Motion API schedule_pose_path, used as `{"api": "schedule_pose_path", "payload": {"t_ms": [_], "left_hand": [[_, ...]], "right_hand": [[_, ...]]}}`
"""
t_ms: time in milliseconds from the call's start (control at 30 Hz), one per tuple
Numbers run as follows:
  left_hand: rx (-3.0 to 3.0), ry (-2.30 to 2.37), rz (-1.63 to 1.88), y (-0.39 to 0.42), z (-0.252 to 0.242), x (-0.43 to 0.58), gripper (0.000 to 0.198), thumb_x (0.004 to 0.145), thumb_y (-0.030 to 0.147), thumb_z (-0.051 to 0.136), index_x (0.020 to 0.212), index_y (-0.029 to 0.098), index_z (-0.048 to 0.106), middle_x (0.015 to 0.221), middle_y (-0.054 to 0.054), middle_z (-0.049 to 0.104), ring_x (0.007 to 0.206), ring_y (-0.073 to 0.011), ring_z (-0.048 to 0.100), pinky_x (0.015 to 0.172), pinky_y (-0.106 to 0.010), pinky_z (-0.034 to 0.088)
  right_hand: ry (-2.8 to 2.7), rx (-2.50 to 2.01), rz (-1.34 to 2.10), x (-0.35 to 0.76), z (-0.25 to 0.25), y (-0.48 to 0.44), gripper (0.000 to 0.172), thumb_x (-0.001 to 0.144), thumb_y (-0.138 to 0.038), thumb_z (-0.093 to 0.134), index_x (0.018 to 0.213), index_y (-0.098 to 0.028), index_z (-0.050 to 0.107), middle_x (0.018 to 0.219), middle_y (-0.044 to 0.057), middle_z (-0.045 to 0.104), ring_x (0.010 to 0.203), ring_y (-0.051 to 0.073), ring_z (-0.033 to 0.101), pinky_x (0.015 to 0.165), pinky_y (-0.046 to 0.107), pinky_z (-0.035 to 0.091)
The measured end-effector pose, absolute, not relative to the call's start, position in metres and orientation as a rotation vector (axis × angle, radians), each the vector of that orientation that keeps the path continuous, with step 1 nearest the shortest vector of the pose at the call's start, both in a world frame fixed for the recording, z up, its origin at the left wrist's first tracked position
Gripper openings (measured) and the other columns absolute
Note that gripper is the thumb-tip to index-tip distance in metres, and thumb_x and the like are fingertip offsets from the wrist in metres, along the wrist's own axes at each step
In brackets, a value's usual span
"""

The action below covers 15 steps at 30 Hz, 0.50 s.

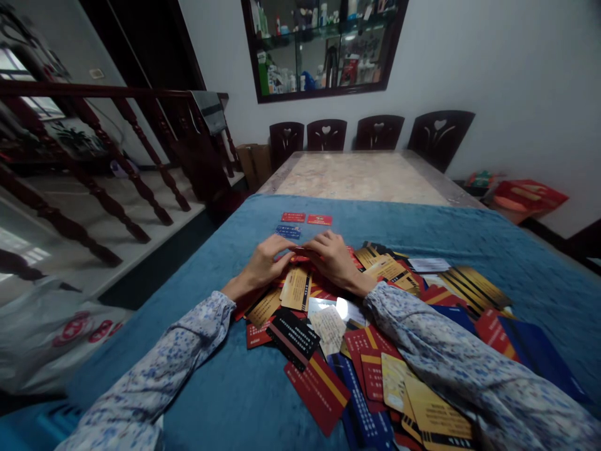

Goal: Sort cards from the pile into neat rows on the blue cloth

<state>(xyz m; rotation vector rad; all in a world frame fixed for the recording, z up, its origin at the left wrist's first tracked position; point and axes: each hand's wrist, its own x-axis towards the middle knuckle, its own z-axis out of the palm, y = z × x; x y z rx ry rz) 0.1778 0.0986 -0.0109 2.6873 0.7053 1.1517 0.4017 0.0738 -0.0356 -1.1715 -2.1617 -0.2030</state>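
A heap of plastic cards (375, 351) in red, gold, black and blue lies spread over the blue cloth (225, 401) in front of me. My left hand (265, 262) and my right hand (333, 257) meet at the far edge of the heap, fingers curled together on a red card (300, 255) between them. Just beyond my hands lie three separate cards: a blue card (288, 232), a red card (293, 217) and another red card (320, 220). Both arms wear blue-flecked sleeves.
The blue cloth covers the near half of a long marble-topped table (361, 178). Several dark wooden chairs (326, 134) stand at its far end under a wall cabinet (323, 47). A wooden stair railing (117, 150) runs at left; a plastic bag (42, 338) sits at lower left.
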Motion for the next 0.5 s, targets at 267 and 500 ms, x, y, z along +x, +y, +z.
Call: {"api": "schedule_pose_path", "payload": {"t_ms": [267,500], "left_hand": [[2.648,0.888,1.063,0.104,-0.020,0.175,0.011,0.095,0.017,0.060,0.097,0.018,0.071,0.094,-0.007,0.075,0.091,-0.0196,0.068,0.088,-0.036,0.057],[2.546,1.012,1.055,0.113,-0.028,0.165,0.023,0.091,0.015,0.060,0.113,0.017,0.069,0.104,-0.007,0.076,0.092,-0.0181,0.071,0.090,-0.034,0.058]], "right_hand": [[-2.201,-1.277,-0.089,0.400,-0.029,0.070,0.023,0.103,-0.027,0.053,0.112,-0.023,0.074,0.102,0.010,0.074,0.100,0.026,0.053,0.083,0.037,0.033],[-2.164,-1.409,-0.046,0.399,-0.030,0.069,0.031,0.097,-0.012,0.051,0.122,-0.021,0.067,0.116,0.010,0.075,0.105,0.027,0.056,0.085,0.037,0.035]]}}
